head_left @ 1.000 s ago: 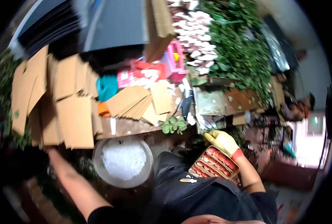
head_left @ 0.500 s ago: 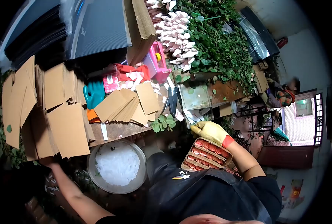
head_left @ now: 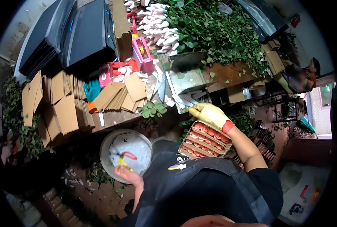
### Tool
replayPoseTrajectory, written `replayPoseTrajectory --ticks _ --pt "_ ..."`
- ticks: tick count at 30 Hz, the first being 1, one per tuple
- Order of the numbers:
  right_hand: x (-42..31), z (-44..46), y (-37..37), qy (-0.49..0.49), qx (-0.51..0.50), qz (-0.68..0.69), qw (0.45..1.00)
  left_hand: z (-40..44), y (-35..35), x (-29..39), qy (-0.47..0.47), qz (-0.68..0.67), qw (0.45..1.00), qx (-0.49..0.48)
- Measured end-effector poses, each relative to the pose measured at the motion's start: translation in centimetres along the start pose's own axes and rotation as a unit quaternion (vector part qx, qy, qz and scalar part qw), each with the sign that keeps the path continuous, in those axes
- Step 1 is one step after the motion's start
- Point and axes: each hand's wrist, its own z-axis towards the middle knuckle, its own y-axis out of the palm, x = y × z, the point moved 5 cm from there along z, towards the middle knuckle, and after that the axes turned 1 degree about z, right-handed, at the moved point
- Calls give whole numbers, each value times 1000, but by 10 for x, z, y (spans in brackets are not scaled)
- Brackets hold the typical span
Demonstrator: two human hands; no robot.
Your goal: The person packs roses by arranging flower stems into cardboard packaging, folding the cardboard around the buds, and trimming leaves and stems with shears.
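My bare left hand (head_left: 126,174) is closed around one handle of a pair of pruning shears (head_left: 128,155) with red and yellow handles. The shears are spread apart over a round tub (head_left: 105,149) of white material. A yellow glove with a red cuff covers my right hand (head_left: 210,115). Its fingers are curled at the upper edge of a bundle of pinkish-red roses (head_left: 205,140), which rests against my dark apron (head_left: 202,178). Cardboard strips separate the blooms into rows. Part of my right hand's grip is hidden.
On the workbench lie cardboard sheets (head_left: 134,87), a teal glove (head_left: 92,90), a pink tape dispenser (head_left: 142,55) and scissors (head_left: 160,87). Behind are white-wrapped buds (head_left: 159,28) and heaped leafy stems (head_left: 214,34). Another person (head_left: 303,77) is at the far right.
My left hand has come from beneath the cardboard stack at the left to above the tub, now with pruning shears in it. My right hand stays by the roses. The view has shifted.
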Motion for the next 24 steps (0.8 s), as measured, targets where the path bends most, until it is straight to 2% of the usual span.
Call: replayPoseTrajectory --ticks 2,4,6,8,9,10,12,13,14,16,17,19,20,22,23,24 --pt "10 -24 -20 29 9 61 998 -33 21 30 -44 2 992 -121" --pt "31 -40 -31 16 26 97 995 -55 51 76 17 -51 961 -271" --pt "72 -40 -22 -132 105 285 943 -70 91 110 84 -113 928 -345" --pt "71 -75 -53 -174 130 220 951 -97 146 151 145 -166 888 -403" --pt "86 -76 -49 -211 106 321 917 -110 173 159 120 -174 869 -448" --pt "97 -78 -47 -226 92 356 902 -124 200 163 95 -181 847 -491" --pt "114 -84 -40 -192 -35 496 846 -160 258 162 95 -226 802 -545" --pt "130 -83 -33 -187 22 520 833 -180 282 162 87 -236 782 -570" --pt "146 -85 -29 -136 -11 571 810 -200 303 163 77 -246 761 -596" --pt "162 -97 -29 -118 -22 587 801 -238 340 157 -10 -250 747 -616" --pt "162 -108 -38 -167 55 600 781 -252 357 150 -31 -246 736 -630" --pt "192 -116 -41 -136 115 594 785 -276 381 140 -53 -221 714 -663" --pt "209 -118 -40 -122 147 591 783 -280 395 134 -36 -178 686 -704" --pt "232 -130 -48 -76 230 473 847 -296 411 139 36 -83 637 -766" --pt "238 -134 -49 -63 251 424 868 -302 421 143 210 -61 622 -752" --pt "236 -140 -57 -51 270 374 886 -311 423 160 282 -13 598 -750"
